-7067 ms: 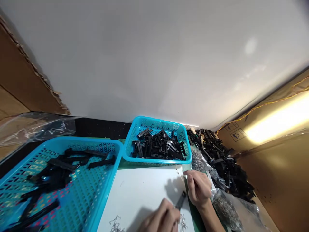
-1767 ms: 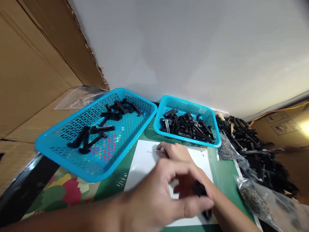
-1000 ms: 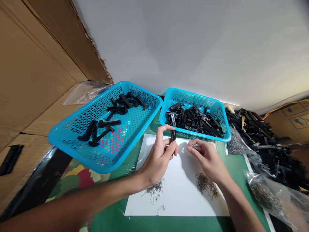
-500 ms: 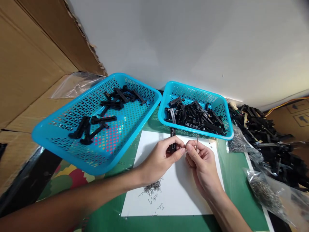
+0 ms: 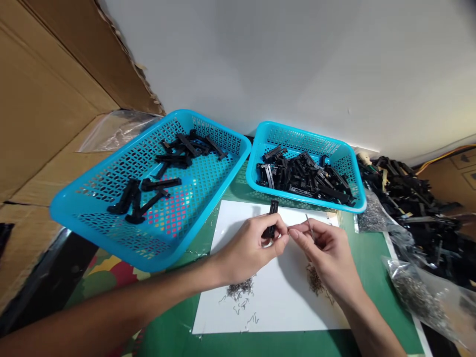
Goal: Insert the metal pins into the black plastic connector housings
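Black part [image 5: 272, 215] sitting in left grip [image 5: 266, 240]; right grip [image 5: 316, 243] pinching thin rod [image 5: 310, 227] just beside, paper [image 5: 278, 302] lying below.

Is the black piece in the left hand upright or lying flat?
Roughly upright: the black piece sticks up above the left hand, its top end clear.

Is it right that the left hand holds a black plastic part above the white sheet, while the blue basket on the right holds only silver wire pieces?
No: the head view shows the right-hand blue basket holding black parts. The left hand does hold a black plastic part above the white sheet.
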The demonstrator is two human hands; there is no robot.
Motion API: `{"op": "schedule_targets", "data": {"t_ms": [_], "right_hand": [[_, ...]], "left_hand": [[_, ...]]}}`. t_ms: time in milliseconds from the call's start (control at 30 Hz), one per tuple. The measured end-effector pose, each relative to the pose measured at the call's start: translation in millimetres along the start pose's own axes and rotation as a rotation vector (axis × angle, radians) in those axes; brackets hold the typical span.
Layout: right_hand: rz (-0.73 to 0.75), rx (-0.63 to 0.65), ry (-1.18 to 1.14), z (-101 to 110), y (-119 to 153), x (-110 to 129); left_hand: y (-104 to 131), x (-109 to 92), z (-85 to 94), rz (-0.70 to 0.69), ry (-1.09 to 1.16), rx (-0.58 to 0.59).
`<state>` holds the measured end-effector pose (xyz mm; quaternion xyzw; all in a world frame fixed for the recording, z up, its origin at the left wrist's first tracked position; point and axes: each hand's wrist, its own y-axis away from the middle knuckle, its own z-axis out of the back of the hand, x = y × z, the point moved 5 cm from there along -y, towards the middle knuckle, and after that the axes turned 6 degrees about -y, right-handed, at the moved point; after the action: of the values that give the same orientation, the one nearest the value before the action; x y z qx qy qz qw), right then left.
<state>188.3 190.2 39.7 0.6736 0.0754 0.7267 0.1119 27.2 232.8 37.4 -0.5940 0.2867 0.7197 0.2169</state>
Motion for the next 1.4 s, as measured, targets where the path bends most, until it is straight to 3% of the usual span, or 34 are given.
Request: {"op": "schedule_targets", "data": {"t_ms": [267,433,700,967,1067,1200,1300,1400], "right_hand": [[0.003,0.085,0.170,18,0,5],[0.117,-0.172,0.114,38,0,9],[0.105,-0.200,0.053,39,-3,3],[0.103,-0.119,0.029,36,-9,3],[0.235,-0.162,0.129,35,-3,11],[0.556,-0.259,0.306,28,16,24],[0.763,-0.181,0.360,15,26,26],[0.855,-0.038,0.329,3,29,25]], "left_hand": [[2,-8,2.8,-0.014,-0.177,0.122],[6,-6,0.5,-0.071,-0.250,0.306],[4,8,-1.3,-0.039,-0.218,0.084],[0,-5,3.0,-0.150,-0.371,0.125],[1,-2,5.6,-0.110,-0.321,0.089],[3,4,3.0,-0.105,-0.138,0.107],[6,4,-1.1,-0.172,-0.036,0.170],[8,3,-3.7,-0.221,-0.023,0.216]]}}
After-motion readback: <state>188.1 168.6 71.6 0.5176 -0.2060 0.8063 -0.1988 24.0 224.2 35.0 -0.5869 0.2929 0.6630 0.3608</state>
